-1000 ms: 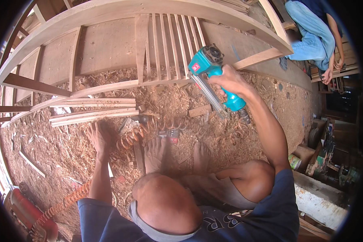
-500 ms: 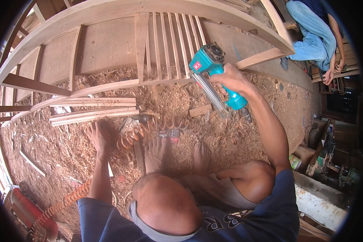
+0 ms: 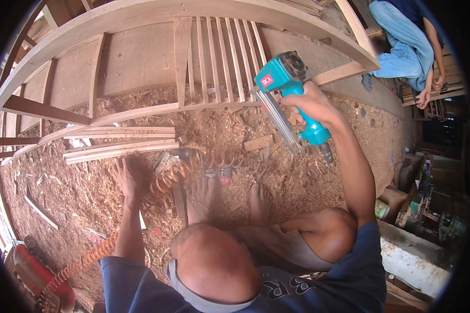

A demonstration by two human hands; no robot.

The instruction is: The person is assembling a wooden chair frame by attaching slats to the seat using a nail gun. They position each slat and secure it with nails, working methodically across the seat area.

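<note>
My right hand is wrapped round the handle of a teal nail gun. The tool is raised over the near rail of a wooden frame, its slanted magazine hanging toward me. Thin upright slats fill part of that frame, beside the gun. My left hand rests on the shavings, fingers stretched out at the edge of a small stack of loose wooden strips. Whether its fingertips touch the strips I cannot tell.
Sawdust and offcuts, one a short wood block, cover the ground. An orange coiled air hose lies before my feet. A red tank stands at lower left. Another person sits at upper right. Machinery is at right.
My right hand has shifted the nail gun a little to the right, away from the slats. My left hand and the strips have stayed put.
</note>
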